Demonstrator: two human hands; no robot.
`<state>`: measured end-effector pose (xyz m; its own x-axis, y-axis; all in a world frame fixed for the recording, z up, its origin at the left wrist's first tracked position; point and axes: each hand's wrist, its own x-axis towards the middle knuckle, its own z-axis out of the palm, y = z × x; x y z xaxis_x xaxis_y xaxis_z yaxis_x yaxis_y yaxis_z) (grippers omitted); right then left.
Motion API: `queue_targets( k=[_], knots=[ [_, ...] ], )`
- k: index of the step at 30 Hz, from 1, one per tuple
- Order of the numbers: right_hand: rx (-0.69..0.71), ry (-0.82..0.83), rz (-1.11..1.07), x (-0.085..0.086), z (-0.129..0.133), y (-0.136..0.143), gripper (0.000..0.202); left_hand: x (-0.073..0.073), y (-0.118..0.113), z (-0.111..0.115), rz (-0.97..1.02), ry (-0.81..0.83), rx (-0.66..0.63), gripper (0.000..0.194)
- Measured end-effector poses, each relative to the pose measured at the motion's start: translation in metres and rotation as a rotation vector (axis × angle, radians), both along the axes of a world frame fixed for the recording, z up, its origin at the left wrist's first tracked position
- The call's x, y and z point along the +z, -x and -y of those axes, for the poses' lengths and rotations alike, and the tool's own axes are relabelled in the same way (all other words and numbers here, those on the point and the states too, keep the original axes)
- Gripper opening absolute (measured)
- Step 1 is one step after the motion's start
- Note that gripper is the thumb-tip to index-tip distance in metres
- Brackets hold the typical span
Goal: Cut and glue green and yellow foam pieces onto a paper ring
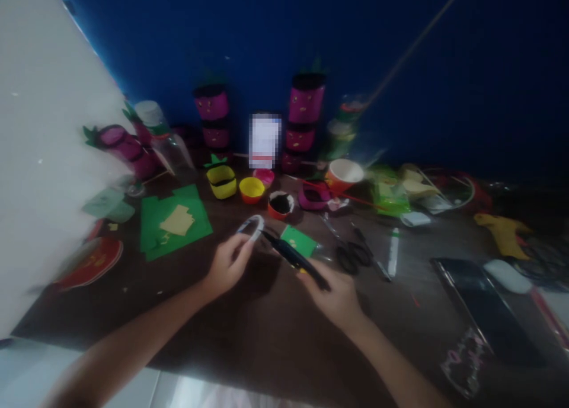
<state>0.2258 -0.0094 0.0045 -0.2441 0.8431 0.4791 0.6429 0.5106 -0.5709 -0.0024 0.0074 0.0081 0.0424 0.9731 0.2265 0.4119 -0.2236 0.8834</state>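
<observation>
White ring (258,223) is held up over the middle of the bench (249,348), between the two hands, a blurred loop whose exact make I cannot tell. Behind everything stands a deep blue wall (249,28), and below it the dark bench spreads across most of the view. Two upright purple towers (306,99) with black bands rise at the back, one on each side of a lit, pixelated panel (265,138). A clear bottle (173,153) leans near the left. A flat dark slab (484,295) lies at the right, and green sheets (151,230) bearing a pale yellow piece (178,221) lie at the left. The left hand (229,263) pinches the ring between thumb and fingers. The right hand (333,289) grips a slim black tool (293,255), its tip at the ring; blur hides whether they touch. Dark-handled scissors (349,257) rest right of a small green card (300,240). Next come an orange cup (338,184), a yellow bowl (251,199) and a green-capped white marker (393,255). Smallest is a red scrap (415,301).
</observation>
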Motion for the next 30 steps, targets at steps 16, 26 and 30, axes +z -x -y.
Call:
queue_targets(
  k=[16, 26, 30],
  knots=[
    [0.008, 0.039, 0.026, 0.010, -0.001, -0.003, 0.019, 0.000, -0.002, 0.000, 0.007, 0.023, 0.007, 0.022],
    [0.019, 0.031, 0.074, 0.004, 0.003, -0.008, 0.021, 0.003, -0.002, -0.001, 0.108, 0.101, 0.046, 0.027],
    [-0.013, -0.007, 0.079, 0.002, 0.000, -0.014, 0.019, 0.004, 0.001, -0.003, 0.162, 0.113, 0.090, 0.028]
  ],
)
